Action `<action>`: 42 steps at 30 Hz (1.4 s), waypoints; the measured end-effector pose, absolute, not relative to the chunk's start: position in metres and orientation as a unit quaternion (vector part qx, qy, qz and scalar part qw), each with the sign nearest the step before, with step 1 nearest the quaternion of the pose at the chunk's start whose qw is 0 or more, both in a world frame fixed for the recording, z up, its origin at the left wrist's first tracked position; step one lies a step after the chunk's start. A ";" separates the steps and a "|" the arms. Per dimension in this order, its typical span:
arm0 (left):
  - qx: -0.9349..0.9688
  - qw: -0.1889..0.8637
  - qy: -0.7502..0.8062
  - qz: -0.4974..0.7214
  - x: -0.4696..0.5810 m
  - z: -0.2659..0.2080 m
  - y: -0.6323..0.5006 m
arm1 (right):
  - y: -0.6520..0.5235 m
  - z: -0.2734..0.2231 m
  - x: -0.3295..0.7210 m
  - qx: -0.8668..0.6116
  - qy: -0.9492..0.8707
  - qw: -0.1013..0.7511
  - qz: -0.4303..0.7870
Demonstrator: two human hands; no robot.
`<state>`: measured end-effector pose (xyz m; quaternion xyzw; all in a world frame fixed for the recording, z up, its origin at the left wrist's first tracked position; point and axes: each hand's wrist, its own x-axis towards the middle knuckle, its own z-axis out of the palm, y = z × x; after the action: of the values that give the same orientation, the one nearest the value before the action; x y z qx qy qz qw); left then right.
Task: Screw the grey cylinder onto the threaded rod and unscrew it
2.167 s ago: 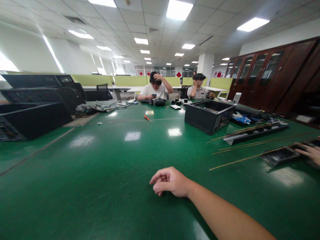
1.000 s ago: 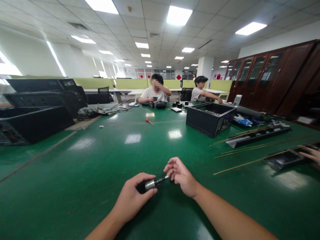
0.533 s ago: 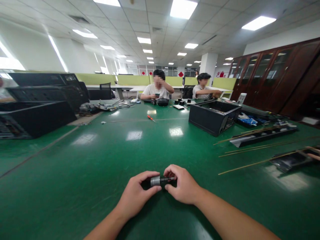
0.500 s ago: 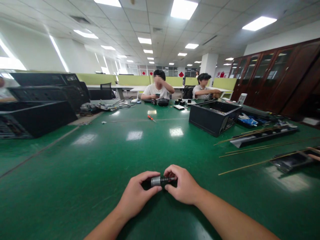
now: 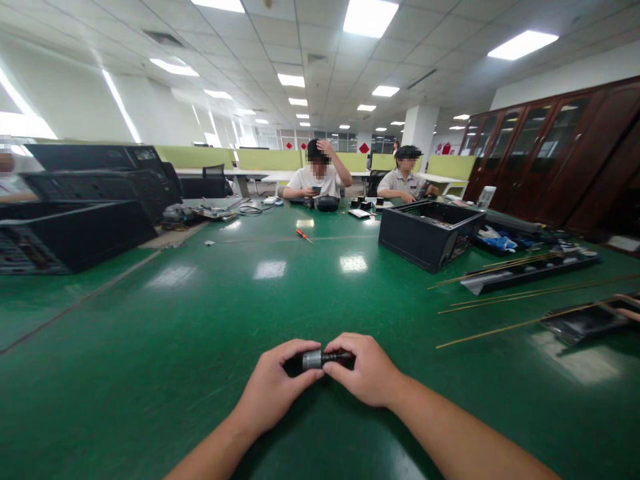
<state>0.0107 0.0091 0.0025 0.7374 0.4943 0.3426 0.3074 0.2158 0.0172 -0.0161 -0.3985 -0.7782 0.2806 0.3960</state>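
A small cylindrical part (image 5: 313, 360) with a silver body and a thinner dark ribbed end lies sideways between my hands, low in the middle of the view. Its exact kind is too small to make out. My left hand (image 5: 274, 377) grips the silver body between thumb and fingers. From the other side, my right hand (image 5: 367, 370) has thumb and forefinger closed around the dark ribbed end, close to where it meets the silver body. Both hands are just above the green tabletop (image 5: 200, 373).
An orange-handled screwdriver (image 5: 303, 235) lies farther out. Black computer cases (image 5: 417, 239) stand to the right and left (image 5: 90, 233). Thin brass-coloured rods (image 5: 485, 335) and black trays lie at right, near another person's hand (image 5: 629, 308). Two people (image 5: 320, 180) sit across the table.
My right thumb and forefinger have moved left and closed on the dark end beside the silver body. My left hand has stayed put. The person across at right has turned and lowered an arm.
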 end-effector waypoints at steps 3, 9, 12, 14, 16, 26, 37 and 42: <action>0.744 0.297 0.493 0.340 0.010 0.002 0.009 | 0.018 -0.016 0.215 -0.400 -0.779 0.392 0.280; 0.742 0.271 0.503 0.352 0.010 -0.001 0.008 | 0.019 -0.016 0.216 -0.404 -0.776 0.396 0.278; 0.742 0.268 0.504 0.352 0.010 0.000 0.008 | 0.019 -0.016 0.217 -0.404 -0.778 0.394 0.275; 0.742 0.268 0.503 0.353 0.010 0.000 0.008 | 0.019 -0.016 0.217 -0.404 -0.779 0.392 0.276; 0.742 0.268 0.502 0.355 0.010 0.000 0.008 | 0.019 -0.016 0.217 -0.405 -0.778 0.392 0.278; 0.741 0.265 0.504 0.355 0.011 0.000 0.008 | 0.017 -0.015 0.216 -0.411 -0.771 0.393 0.288; 0.742 0.262 0.502 0.360 0.010 -0.002 0.009 | 0.018 -0.019 0.216 -0.418 -0.771 0.386 0.287; 0.739 0.267 0.501 0.362 0.011 -0.002 0.009 | 0.018 -0.017 0.216 -0.415 -0.770 0.389 0.290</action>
<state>0.0112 0.0086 -0.0017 0.7394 0.5008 0.3619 0.2674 0.2160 0.0176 -0.0168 -0.4147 -0.7701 0.2897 0.3887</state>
